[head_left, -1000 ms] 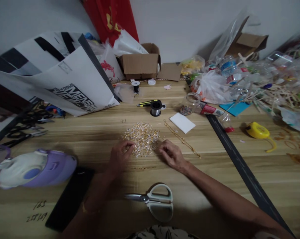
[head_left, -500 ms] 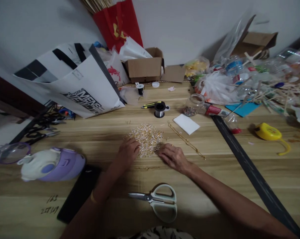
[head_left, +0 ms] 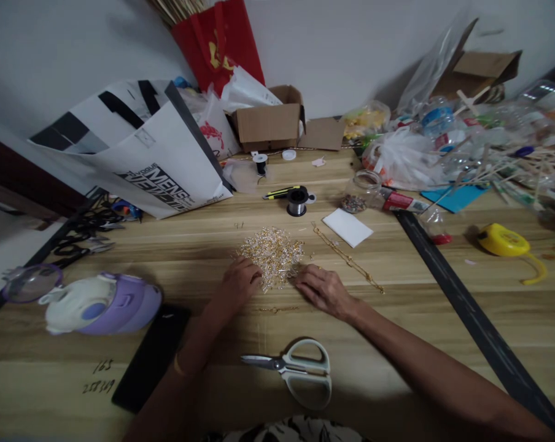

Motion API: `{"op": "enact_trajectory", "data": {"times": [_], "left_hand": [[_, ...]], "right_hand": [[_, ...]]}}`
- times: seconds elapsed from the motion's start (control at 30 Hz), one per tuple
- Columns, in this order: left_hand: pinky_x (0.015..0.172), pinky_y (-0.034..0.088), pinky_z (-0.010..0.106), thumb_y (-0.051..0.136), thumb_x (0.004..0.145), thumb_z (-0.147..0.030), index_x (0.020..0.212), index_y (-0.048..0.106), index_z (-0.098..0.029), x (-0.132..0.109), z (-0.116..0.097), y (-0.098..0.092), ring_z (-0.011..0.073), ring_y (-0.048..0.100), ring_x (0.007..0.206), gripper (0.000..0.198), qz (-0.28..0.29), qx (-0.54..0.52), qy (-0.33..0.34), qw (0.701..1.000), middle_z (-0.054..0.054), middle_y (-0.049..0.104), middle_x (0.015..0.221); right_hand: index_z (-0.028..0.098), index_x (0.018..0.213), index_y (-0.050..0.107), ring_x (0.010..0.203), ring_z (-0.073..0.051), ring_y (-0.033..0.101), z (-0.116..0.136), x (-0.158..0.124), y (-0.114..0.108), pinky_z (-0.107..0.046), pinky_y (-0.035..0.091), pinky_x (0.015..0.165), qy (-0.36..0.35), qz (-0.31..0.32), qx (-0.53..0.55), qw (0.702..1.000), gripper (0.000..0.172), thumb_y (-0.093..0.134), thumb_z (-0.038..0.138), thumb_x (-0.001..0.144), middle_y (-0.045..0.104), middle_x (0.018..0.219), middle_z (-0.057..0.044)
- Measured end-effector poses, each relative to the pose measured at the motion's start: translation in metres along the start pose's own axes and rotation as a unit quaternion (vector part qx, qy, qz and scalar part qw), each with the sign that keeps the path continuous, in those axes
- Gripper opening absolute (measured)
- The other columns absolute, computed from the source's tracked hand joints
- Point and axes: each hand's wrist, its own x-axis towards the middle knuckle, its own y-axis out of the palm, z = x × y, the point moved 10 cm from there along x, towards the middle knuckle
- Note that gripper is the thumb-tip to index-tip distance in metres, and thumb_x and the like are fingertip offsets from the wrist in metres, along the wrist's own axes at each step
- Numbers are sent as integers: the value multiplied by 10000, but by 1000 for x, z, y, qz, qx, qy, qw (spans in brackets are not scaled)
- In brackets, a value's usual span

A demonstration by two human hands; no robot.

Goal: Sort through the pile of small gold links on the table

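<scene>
On the tabletop, head view: pile of small gold and clear pieces mid-surface, left hand at its left edge, right hand at its right. Both curled; can't tell whether either grip holds anything. Risk: a careless sideways sweep could scatter loose pieces toward the gold chain.

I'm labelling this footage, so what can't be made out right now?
All in the head view:
Left hand and right hand: whether either grips anything, hidden beneath the hands themselves.
Gold-and-clear pile: single pieces' shapes, too small.
White bag: its inside bottom, hidden by its near side.
Patterned clothing: mostly cut off by the bottom edge.
</scene>
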Motion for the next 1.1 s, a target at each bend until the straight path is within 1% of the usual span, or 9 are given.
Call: {"op": "enact_trajectory", "data": {"times": [0.1, 0.3, 0.4, 0.53, 0.73, 0.87, 1.0, 1.1], "left_hand": [[811, 411, 359, 524, 844, -163, 715, 594, -177, 3, -4, 1, 195, 505, 815, 147, -18, -5, 13, 1000, 42, 602, 774], [831, 423, 350, 543, 851, -180, 743, 594, -178, 6, -12, -3, 177, 532, 813, 119, -63, -43, 30, 997, 33, 618, 778], [831, 430, 345, 555, 849, -192, 739, 604, -181, 4, -10, -7, 171, 542, 805, 120, -93, -68, 24, 993, 30, 636, 777], [822, 435, 340, 545, 847, -169, 762, 622, -182, 2, -2, -7, 175, 550, 822, 116, -113, -87, 18, 990, 31, 660, 792], [791, 458, 323, 533, 824, -131, 862, 635, -182, -3, 10, -4, 176, 559, 845, 120, -127, -110, 1, 986, 39, 663, 824], [802, 458, 332, 532, 825, -138, 930, 637, -187, -6, 15, -6, 175, 558, 849, 156, -143, -98, -5, 985, 39, 654, 840], [825, 444, 355, 563, 824, -168, 832, 644, -189, -4, 11, -4, 182, 541, 829, 83, -125, -78, 1, 989, 36, 642, 794], [835, 434, 355, 564, 843, -198, 779, 641, -185, -2, 3, -1, 185, 529, 842, 101, -104, -73, 13, 992, 41, 639, 795]], "right_hand": [[179, 955, 593, 774, -161, 600, 1, 1, -1, -271, 490, 653, -1, -3, -3, 1000, 157, 446, 231, 951, 635, 872, -70], [176, 974, 593, 800, -160, 605, -1, 1, 1, -275, 502, 687, 0, 4, 7, 1000, 155, 447, 223, 949, 639, 880, -73], [177, 972, 593, 805, -159, 607, -1, 1, 1, -274, 503, 688, 1, -1, 10, 1000, 154, 448, 223, 949, 640, 903, -79], [175, 966, 589, 795, -155, 603, 0, 1, 1, -266, 501, 675, -2, 2, 9, 1000, 157, 441, 224, 952, 639, 893, -76], [177, 975, 595, 815, -161, 610, 0, 1, 0, -273, 504, 691, 3, 2, 9, 1000, 161, 444, 227, 952, 643, 915, -80], [178, 991, 597, 830, -165, 615, -1, 1, 1, -282, 509, 709, 4, 4, 15, 1000, 159, 453, 227, 948, 646, 928, -80], [180, 987, 598, 814, -164, 614, -1, 1, 2, -282, 510, 700, 7, 5, 18, 1000, 167, 444, 234, 949, 645, 912, -80], [179, 982, 600, 809, -162, 615, -2, 1, 2, -277, 511, 693, 8, 7, 10, 1000, 169, 445, 237, 949, 643, 911, -80]]}}
